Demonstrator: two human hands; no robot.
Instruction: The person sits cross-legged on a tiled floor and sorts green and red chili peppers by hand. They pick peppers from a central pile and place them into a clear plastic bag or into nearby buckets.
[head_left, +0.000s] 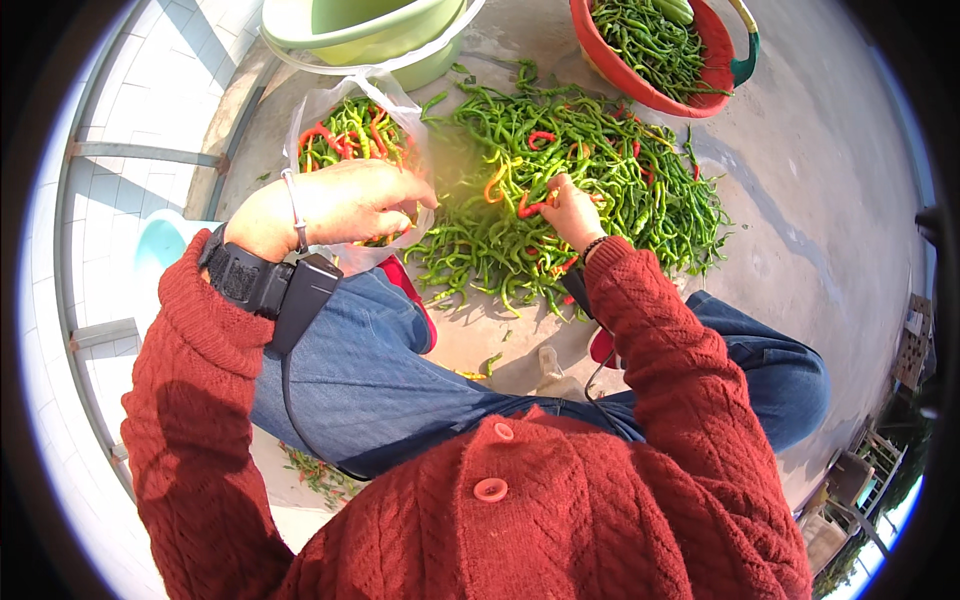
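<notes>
A wide pile of mostly green chili peppers (660, 202) lies on the concrete floor, with red ones scattered among them. My right hand (574, 214) is over the middle of the pile, its fingertips closed on a red chili pepper (531, 208). To the left stands a clear plastic bag (414, 120) that holds mixed red, yellow and green chili peppers (352, 135). My left hand (352, 204) is above the near side of the bag, fingers curved and thumb apart; whether something small lies between them is unclear.
Light green plastic basins (427, 71) stand behind the bag. A red basket (637, 88) of green peppers is at the back right. A metal frame (150, 154) runs along the left side, near a pale blue container (161, 240). My shoes are close to the pile's near edge.
</notes>
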